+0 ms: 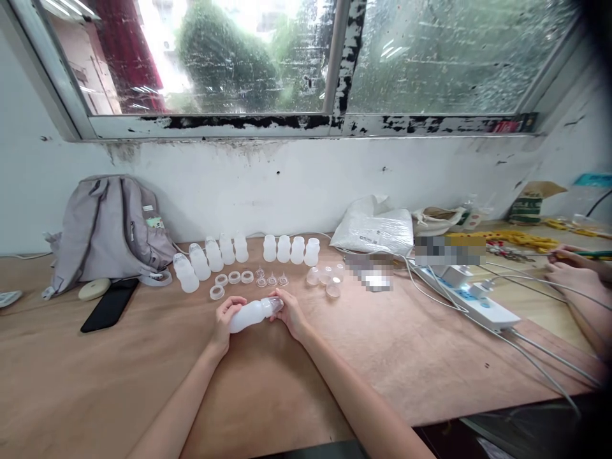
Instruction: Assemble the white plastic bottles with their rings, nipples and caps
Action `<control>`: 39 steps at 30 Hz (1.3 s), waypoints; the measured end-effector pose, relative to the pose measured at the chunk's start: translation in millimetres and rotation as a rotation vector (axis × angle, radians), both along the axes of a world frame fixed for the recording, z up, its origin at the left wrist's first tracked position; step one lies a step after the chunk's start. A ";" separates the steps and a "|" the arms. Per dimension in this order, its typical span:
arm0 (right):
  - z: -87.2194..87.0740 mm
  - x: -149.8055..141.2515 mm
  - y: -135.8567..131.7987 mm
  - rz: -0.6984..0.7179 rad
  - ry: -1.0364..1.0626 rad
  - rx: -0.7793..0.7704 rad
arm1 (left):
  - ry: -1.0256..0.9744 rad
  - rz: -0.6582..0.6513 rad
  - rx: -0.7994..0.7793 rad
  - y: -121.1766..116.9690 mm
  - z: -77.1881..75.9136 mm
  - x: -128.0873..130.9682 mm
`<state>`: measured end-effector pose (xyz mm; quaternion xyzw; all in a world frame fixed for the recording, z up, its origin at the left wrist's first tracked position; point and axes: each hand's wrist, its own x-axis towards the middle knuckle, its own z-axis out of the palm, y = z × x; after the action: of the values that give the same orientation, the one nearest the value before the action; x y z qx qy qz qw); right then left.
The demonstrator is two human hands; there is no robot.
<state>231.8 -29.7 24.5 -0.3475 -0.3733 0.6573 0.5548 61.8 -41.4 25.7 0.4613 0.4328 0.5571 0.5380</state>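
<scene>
A frosted white baby bottle lies tilted in the air over the table between my two hands. My left hand is wrapped around its base end. At the other end, the fingers of my right hand close on the clear cap. Just beyond my hands are several white collar rings, several clear nipples and several clear dome caps. Behind these, capped bottles stand in a row at the left, and several open-topped bottles stand to their right.
A grey backpack leans on the wall, with a black phone and a round cream-coloured object before it. At right are a white plastic bag, a power strip with trailing cables, and another person's hand.
</scene>
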 end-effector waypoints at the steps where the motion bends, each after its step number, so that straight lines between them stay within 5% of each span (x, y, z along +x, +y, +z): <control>1: -1.1 -0.6 -0.1 -0.005 -0.011 0.011 | -0.010 0.023 -0.005 1.0 -0.2 -0.5; 9: -5.5 -0.9 2.1 -0.126 -0.004 0.035 | -0.041 0.146 0.028 6.5 -4.8 2.1; 19: -2.3 8.8 4.6 -0.268 0.035 0.044 | -0.043 0.117 0.046 5.8 -9.0 7.0; 28: -1.8 10.5 2.5 -0.310 -0.044 0.070 | 0.156 0.080 0.088 3.2 -11.0 12.7; 32: 17.2 16.7 11.8 -0.378 -0.206 0.202 | 0.140 0.038 0.099 5.7 -18.0 15.0; 39: 89.2 13.2 69.0 -0.486 -0.631 0.611 | 0.205 -0.016 0.080 9.3 -25.8 10.7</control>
<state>245.0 39.4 113.7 -0.4278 -0.6067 0.2326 0.6284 72.5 -32.2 0.0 0.5404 0.4593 0.5197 0.4764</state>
